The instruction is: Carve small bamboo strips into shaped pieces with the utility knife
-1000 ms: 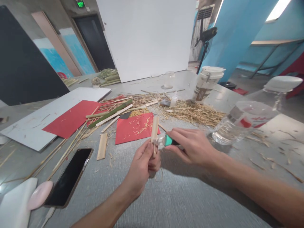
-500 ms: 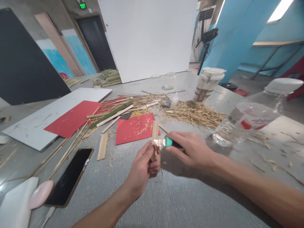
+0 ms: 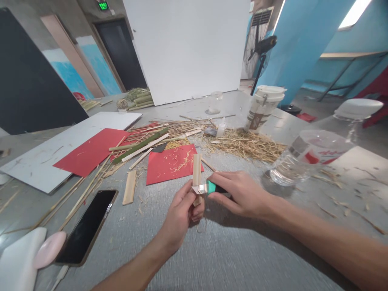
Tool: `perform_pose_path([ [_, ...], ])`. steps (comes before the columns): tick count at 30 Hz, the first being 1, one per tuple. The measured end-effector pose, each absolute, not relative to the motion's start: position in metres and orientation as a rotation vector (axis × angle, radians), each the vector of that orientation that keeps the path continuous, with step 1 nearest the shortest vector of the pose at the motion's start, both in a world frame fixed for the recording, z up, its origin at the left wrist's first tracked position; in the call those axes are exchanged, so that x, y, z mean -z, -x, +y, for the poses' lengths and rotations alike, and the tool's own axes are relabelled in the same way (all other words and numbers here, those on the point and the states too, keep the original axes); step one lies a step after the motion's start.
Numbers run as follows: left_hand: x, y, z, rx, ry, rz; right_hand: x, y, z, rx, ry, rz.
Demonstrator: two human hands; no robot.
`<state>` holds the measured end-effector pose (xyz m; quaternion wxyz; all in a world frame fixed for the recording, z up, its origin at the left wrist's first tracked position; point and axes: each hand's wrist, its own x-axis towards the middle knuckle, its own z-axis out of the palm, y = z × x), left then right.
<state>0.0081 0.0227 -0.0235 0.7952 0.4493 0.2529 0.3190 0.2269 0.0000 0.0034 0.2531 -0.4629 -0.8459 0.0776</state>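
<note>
Upright in my left hand (image 3: 181, 210) is a flat, pale bamboo strip (image 3: 197, 167), its lower part wrapped by my fingers. My right hand (image 3: 242, 192) is closed around the dark and green handle of a utility knife (image 3: 211, 187). The short metal blade lies across the strip, just above my left fingers, and touches it. Beyond the strip, a red sheet (image 3: 171, 167) carries curled shavings. A second flat bamboo piece (image 3: 129, 187) lies on the table to the left of my hands.
A phone (image 3: 87, 226) lies at the left, beside a pink oval object (image 3: 50, 249). Bamboo sticks (image 3: 145, 143) and a straw pile (image 3: 251, 145) spread across the back. On the right stand a large plastic bottle (image 3: 309, 157) and a white lidded cup (image 3: 265, 107).
The knife blade has moved slightly down along the bamboo strip, toward my left fingers, and my right hand has lowered with it. My left hand stays almost in place.
</note>
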Motion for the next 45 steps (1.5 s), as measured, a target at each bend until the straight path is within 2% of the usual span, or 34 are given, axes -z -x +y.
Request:
perform_pose_path([
  [9, 0.021, -0.007, 0.023, -0.677, -1.088, 0.538, -0.011, -0.237, 0.002, 0.088, 1.268, -2.223],
  [17, 0.017, -0.007, 0.006, -0.532, -1.135, 0.495, -0.023, -0.269, 0.017, 0.202, 1.567, -1.697],
  [25, 0.018, -0.008, 0.024, -0.731, -1.051, 0.562, -0.008, -0.235, 0.006, -0.127, 1.265, -2.086],
  [31, 0.017, -0.010, 0.022, -0.769, -1.066, 0.548, -0.005, -0.228, 0.002, -0.186, 1.216, -2.259],
  [37, 0.014, -0.008, 0.020, -0.778, -1.149, 0.581, -0.008, -0.232, 0.000, -0.081, 1.162, -2.311],
  [45, 0.014, -0.007, 0.015, -0.747, -1.152, 0.505, -0.017, -0.241, 0.001, 0.330, 1.129, -2.244],
])
